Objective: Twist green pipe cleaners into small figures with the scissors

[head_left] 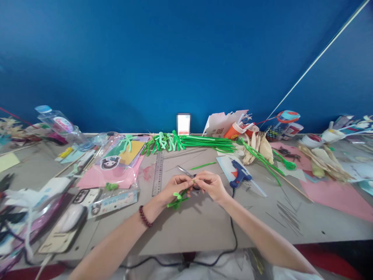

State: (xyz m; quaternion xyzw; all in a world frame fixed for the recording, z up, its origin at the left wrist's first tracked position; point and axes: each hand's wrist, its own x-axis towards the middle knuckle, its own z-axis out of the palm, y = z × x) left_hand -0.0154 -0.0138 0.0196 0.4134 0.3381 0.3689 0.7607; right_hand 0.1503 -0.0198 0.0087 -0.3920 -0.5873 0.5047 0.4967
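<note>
My left hand (174, 188) is closed on a bent green pipe cleaner piece (177, 199) that hangs below its fingers. My right hand (210, 184) pinches the upper end of the same green piece, fingertips touching those of the left hand. Both hands hover over the grey table (204, 221) near its middle. A beaded bracelet (145, 216) sits on my left wrist. Scissors (186, 172) lie just behind the hands, partly hidden by them. A loose green pipe cleaner (203, 166) lies a little farther back.
A blue glue gun (240, 173) rests on a card right of my hands, its cord running off the front edge. A metal ruler (158, 173) lies to the left. A pile of green pipe cleaners (192, 142) fills the back. Pink paper, packets and clutter crowd both sides.
</note>
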